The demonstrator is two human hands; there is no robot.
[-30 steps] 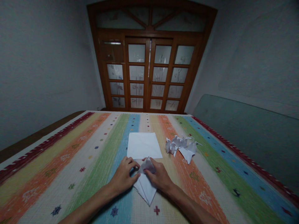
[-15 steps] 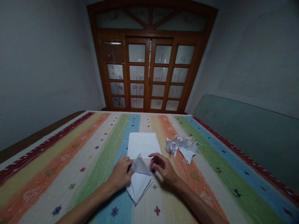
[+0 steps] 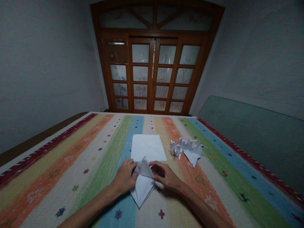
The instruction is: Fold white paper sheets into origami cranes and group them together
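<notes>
A partly folded piece of white origami paper (image 3: 142,188) lies on the striped cloth in front of me, its lower point toward me and an upper flap raised. My left hand (image 3: 125,175) grips the paper's left edge between thumb and fingers. From the other side, my right hand (image 3: 165,175) pinches the right edge at the base of the raised flap, thumb and forefinger curled. Just beyond both hands rests a flat white square of paper (image 3: 148,147).
Several folded white paper figures (image 3: 186,150) stand clustered to the right of the square sheet. A striped tablecloth (image 3: 99,177) covers the table. Past its far edge are wooden doors with glass panes (image 3: 154,76); a greenish panel (image 3: 249,136) stands at the right.
My right hand has moved left and closed on the paper's right edge, from just beside it. The raised flap now looks narrower, its sides drawn inward. My left hand keeps its hold.
</notes>
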